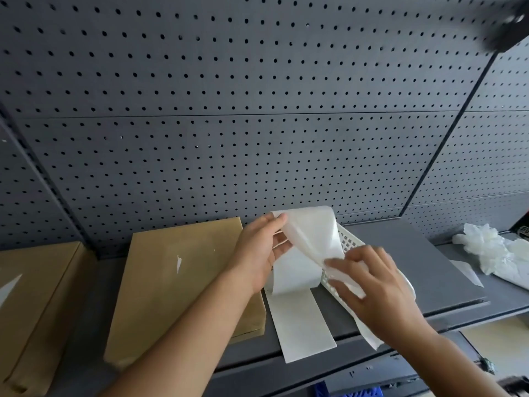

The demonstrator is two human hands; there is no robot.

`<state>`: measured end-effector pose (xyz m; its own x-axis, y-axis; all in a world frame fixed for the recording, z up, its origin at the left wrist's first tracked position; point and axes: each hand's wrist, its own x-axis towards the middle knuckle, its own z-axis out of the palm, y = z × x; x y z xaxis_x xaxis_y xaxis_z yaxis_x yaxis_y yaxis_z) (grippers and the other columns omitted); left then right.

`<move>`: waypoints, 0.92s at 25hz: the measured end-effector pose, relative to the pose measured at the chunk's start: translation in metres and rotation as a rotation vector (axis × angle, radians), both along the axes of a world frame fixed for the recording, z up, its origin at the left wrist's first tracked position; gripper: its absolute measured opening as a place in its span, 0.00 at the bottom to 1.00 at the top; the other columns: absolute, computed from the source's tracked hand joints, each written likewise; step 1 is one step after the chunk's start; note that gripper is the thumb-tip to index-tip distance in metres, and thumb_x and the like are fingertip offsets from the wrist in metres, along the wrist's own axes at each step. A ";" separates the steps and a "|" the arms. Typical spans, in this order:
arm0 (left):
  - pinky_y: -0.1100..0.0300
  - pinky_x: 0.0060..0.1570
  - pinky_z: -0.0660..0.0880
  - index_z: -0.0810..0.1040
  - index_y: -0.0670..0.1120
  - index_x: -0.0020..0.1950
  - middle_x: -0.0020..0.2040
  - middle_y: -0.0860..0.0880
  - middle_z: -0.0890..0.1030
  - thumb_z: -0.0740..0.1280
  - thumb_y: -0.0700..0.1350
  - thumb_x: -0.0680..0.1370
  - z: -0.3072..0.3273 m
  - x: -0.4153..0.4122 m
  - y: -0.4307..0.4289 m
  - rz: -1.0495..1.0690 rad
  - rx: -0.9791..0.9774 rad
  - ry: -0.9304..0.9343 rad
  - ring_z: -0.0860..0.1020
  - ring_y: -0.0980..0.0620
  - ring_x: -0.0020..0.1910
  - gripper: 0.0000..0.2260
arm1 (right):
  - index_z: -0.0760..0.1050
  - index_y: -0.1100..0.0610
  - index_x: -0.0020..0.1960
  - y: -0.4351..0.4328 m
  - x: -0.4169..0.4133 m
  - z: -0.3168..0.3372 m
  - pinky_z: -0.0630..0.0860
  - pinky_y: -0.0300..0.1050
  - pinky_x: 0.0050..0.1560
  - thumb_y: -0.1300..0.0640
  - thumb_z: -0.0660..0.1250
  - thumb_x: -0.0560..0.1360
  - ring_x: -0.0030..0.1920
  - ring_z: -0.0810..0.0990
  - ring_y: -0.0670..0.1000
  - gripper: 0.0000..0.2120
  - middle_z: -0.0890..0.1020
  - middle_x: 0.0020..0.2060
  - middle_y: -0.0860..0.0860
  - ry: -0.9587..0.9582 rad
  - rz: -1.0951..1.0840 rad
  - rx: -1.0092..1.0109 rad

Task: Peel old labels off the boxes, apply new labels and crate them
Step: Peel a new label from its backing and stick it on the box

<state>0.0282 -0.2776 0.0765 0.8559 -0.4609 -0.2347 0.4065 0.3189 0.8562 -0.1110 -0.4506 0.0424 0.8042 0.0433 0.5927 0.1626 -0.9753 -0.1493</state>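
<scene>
Shelf (406, 253) grey, pegboard (229, 124) behind | box (183, 276) on shelf, 2nd box (34, 296) left of it | label strip (303, 325) just right of box | left hand (262, 250) pinches strip's raised end | right hand (375, 285) grips its fold, further right.

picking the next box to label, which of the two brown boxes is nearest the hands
The brown box in the middle, directly beside the left hand. The other box lies farther left, cut off by the picture's edge.

The white basket (347, 242) is mostly hidden behind the label strip (312, 239) and the blurred right hand (380, 285). The frame edge cuts off the leftmost box (28, 305). The dark corner object (509, 21) is too blurred to identify.
</scene>
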 end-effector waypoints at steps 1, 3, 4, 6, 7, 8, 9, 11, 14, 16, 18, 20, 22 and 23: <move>0.57 0.52 0.82 0.80 0.43 0.54 0.54 0.42 0.84 0.67 0.40 0.81 0.000 0.000 0.000 0.021 0.024 -0.062 0.83 0.49 0.49 0.04 | 0.81 0.48 0.58 -0.002 -0.005 -0.003 0.73 0.42 0.45 0.43 0.69 0.74 0.49 0.74 0.49 0.15 0.74 0.49 0.45 0.051 0.021 0.018; 0.57 0.52 0.82 0.80 0.42 0.55 0.53 0.43 0.85 0.66 0.38 0.81 0.001 -0.002 0.003 0.043 0.090 -0.206 0.84 0.50 0.49 0.05 | 0.80 0.45 0.58 -0.003 -0.013 0.000 0.73 0.39 0.49 0.37 0.65 0.76 0.54 0.76 0.44 0.17 0.76 0.51 0.40 0.144 0.075 0.134; 0.56 0.52 0.82 0.80 0.42 0.56 0.52 0.45 0.86 0.65 0.38 0.82 0.001 -0.003 0.005 0.045 0.115 -0.269 0.84 0.50 0.50 0.06 | 0.81 0.44 0.56 -0.004 -0.012 0.005 0.74 0.40 0.51 0.39 0.63 0.77 0.55 0.77 0.42 0.15 0.77 0.51 0.38 0.153 0.103 0.218; 0.56 0.51 0.82 0.80 0.41 0.58 0.51 0.47 0.86 0.64 0.37 0.82 0.001 -0.005 0.010 0.034 0.139 -0.364 0.84 0.50 0.51 0.07 | 0.82 0.47 0.53 -0.004 -0.004 0.016 0.76 0.43 0.50 0.46 0.64 0.78 0.53 0.80 0.43 0.10 0.79 0.49 0.38 0.052 0.096 0.352; 0.57 0.50 0.82 0.80 0.41 0.59 0.51 0.48 0.86 0.64 0.37 0.82 0.000 -0.005 0.013 0.026 0.146 -0.401 0.84 0.51 0.51 0.07 | 0.82 0.49 0.51 -0.004 0.004 0.023 0.77 0.45 0.49 0.50 0.64 0.78 0.52 0.80 0.45 0.09 0.79 0.48 0.40 -0.016 0.062 0.386; 0.57 0.49 0.82 0.80 0.41 0.59 0.51 0.48 0.86 0.65 0.37 0.82 -0.001 -0.005 0.016 0.017 0.154 -0.429 0.84 0.51 0.50 0.07 | 0.82 0.50 0.51 -0.002 0.013 0.030 0.76 0.45 0.48 0.53 0.66 0.77 0.51 0.80 0.46 0.07 0.79 0.48 0.41 -0.060 0.029 0.402; 0.57 0.48 0.82 0.80 0.41 0.59 0.51 0.47 0.86 0.65 0.37 0.82 -0.001 -0.006 0.019 0.008 0.159 -0.450 0.85 0.50 0.50 0.07 | 0.82 0.51 0.52 0.000 0.022 0.038 0.76 0.45 0.48 0.55 0.67 0.76 0.52 0.79 0.47 0.07 0.79 0.48 0.43 -0.074 0.011 0.395; 0.58 0.46 0.81 0.80 0.42 0.58 0.50 0.46 0.86 0.66 0.37 0.82 -0.001 -0.009 0.022 -0.008 0.177 -0.474 0.85 0.50 0.48 0.07 | 0.81 0.52 0.54 0.009 0.038 0.049 0.75 0.44 0.49 0.56 0.72 0.75 0.53 0.77 0.49 0.08 0.78 0.50 0.44 -0.058 0.042 0.295; 0.61 0.44 0.80 0.82 0.43 0.56 0.48 0.42 0.86 0.68 0.38 0.80 -0.001 -0.016 0.025 -0.023 0.189 -0.475 0.83 0.51 0.45 0.06 | 0.81 0.52 0.56 0.021 0.059 0.054 0.76 0.46 0.51 0.50 0.70 0.76 0.53 0.76 0.49 0.10 0.78 0.51 0.44 -0.004 0.202 0.134; 0.61 0.46 0.79 0.83 0.43 0.55 0.48 0.43 0.85 0.68 0.39 0.80 -0.003 -0.018 0.029 -0.038 0.170 -0.452 0.82 0.52 0.45 0.05 | 0.82 0.51 0.54 0.027 0.068 0.054 0.77 0.46 0.49 0.45 0.67 0.77 0.50 0.78 0.48 0.13 0.79 0.50 0.44 0.022 0.259 0.128; 0.60 0.52 0.79 0.83 0.43 0.56 0.47 0.46 0.85 0.67 0.40 0.81 -0.005 -0.018 0.037 -0.077 0.141 -0.419 0.80 0.55 0.46 0.07 | 0.82 0.52 0.52 0.031 0.073 0.055 0.77 0.47 0.46 0.42 0.65 0.77 0.48 0.79 0.48 0.15 0.79 0.48 0.44 0.026 0.277 0.139; 0.61 0.54 0.77 0.81 0.41 0.60 0.49 0.47 0.83 0.67 0.39 0.81 -0.007 -0.018 0.042 -0.119 0.097 -0.379 0.79 0.55 0.47 0.09 | 0.82 0.52 0.51 0.031 0.074 0.055 0.78 0.46 0.45 0.41 0.65 0.77 0.47 0.80 0.48 0.16 0.79 0.47 0.44 0.017 0.288 0.118; 0.62 0.54 0.77 0.78 0.43 0.65 0.55 0.44 0.84 0.68 0.38 0.80 -0.008 -0.018 0.045 -0.100 0.067 -0.336 0.82 0.51 0.52 0.14 | 0.82 0.51 0.51 0.031 0.074 0.054 0.77 0.45 0.43 0.41 0.65 0.77 0.45 0.79 0.46 0.15 0.79 0.46 0.43 0.019 0.289 0.113; 0.62 0.53 0.77 0.77 0.47 0.66 0.55 0.43 0.85 0.69 0.37 0.79 -0.008 -0.018 0.045 -0.075 0.070 -0.330 0.83 0.51 0.53 0.16 | 0.82 0.51 0.51 0.031 0.073 0.053 0.77 0.45 0.42 0.41 0.65 0.76 0.44 0.79 0.45 0.15 0.79 0.46 0.41 0.024 0.283 0.128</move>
<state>0.0100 -0.2323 0.0681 0.8553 -0.5179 0.0160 0.1237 0.2340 0.9643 -0.0377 -0.4200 0.0955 0.7845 0.1936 0.5891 0.4202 -0.8646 -0.2754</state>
